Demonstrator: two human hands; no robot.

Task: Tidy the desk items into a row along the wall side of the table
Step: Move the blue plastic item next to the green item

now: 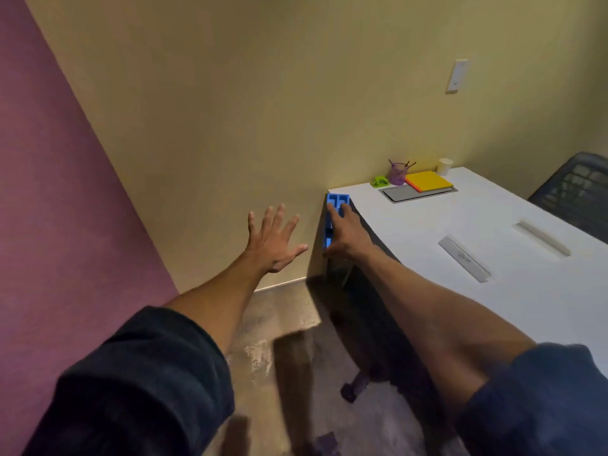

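Nowhere legible writing; right hand (347, 235) grasping blue organizer tray (336, 205).

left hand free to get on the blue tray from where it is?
Probably yes. The left hand is open and empty, hovering in the air beside the table corner with nothing between it and the blue tray. The right hand already rests on the tray, leaving its far end bare.

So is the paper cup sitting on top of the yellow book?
No, the paper cup stands on the table beside the yellow book.
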